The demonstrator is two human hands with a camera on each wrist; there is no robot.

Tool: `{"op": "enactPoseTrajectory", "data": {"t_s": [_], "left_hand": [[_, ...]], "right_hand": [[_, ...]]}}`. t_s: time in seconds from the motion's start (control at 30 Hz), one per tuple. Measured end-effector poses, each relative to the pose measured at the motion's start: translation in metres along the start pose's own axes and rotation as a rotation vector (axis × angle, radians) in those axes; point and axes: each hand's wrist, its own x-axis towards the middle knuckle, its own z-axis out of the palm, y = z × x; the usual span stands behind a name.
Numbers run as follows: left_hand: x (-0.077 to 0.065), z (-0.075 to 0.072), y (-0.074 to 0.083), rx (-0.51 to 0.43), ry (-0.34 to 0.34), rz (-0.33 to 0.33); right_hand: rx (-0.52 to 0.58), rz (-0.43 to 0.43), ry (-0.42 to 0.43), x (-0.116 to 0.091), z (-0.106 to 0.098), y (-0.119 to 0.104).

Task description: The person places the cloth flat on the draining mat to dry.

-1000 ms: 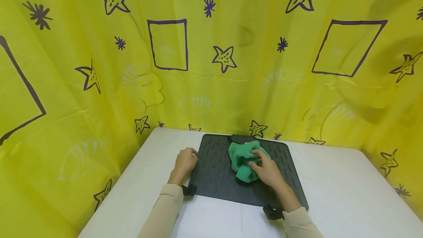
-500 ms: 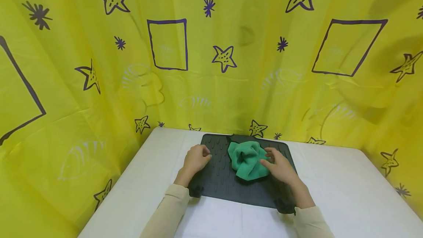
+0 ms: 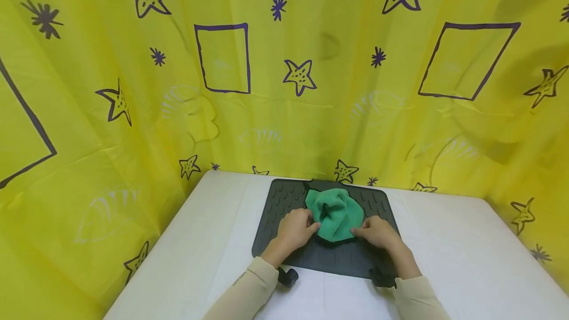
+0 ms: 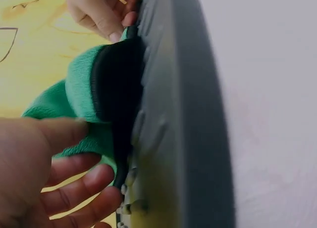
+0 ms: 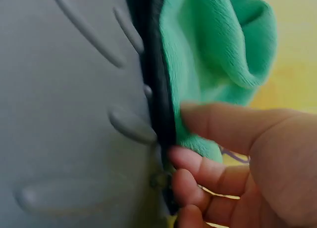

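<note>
A crumpled green cloth (image 3: 335,214) with a dark underside lies on the dark ribbed mat (image 3: 289,256). At its near right edge, my right hand (image 3: 380,233) pinches the rim. The right wrist view shows the thumb on the green face of the cloth (image 5: 198,55) and curled fingertips at the dark edge. My left hand (image 3: 295,228) is at the left edge of the cloth. In the left wrist view, the left thumb touches a fold while the other fingers (image 4: 81,193) lie apart from it, close to the mat.
The mat lies on a white table (image 3: 453,251), its far edge near a yellow curtain (image 3: 266,112) printed with stars and frames. The curtain also runs along the left and right sides. Black straps (image 3: 289,277) are around both wrists.
My left hand has moved right, from the mat's left edge to the cloth. My right hand has left the cloth's middle for its near right rim. The cloth lies flatter and wider.
</note>
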Motion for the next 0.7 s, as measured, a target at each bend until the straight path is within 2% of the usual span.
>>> {"op": "enactPoseTrajectory", "data": {"t_s": [0.13,0.3,0.43,0.53,0.7], "left_hand": [[0.0,0.002,0.0,0.02,0.049,-0.008],[0.005,-0.009,-0.006,-0.022,0.104,-0.037],[0.008,-0.024,-0.012,-0.064,0.159,-0.079],[0.009,-0.035,-0.018,-0.071,0.191,-0.088],[0.01,-0.045,-0.028,-0.066,0.22,-0.109]], "right_hand": [[0.004,-0.002,0.013,0.002,0.002,-0.001],[0.072,0.015,0.065,0.002,-0.01,0.002],[0.151,0.071,0.165,0.0,-0.022,0.006],[0.219,0.117,0.24,-0.001,-0.028,0.01],[0.303,0.182,0.384,-0.001,-0.034,0.018]]}}
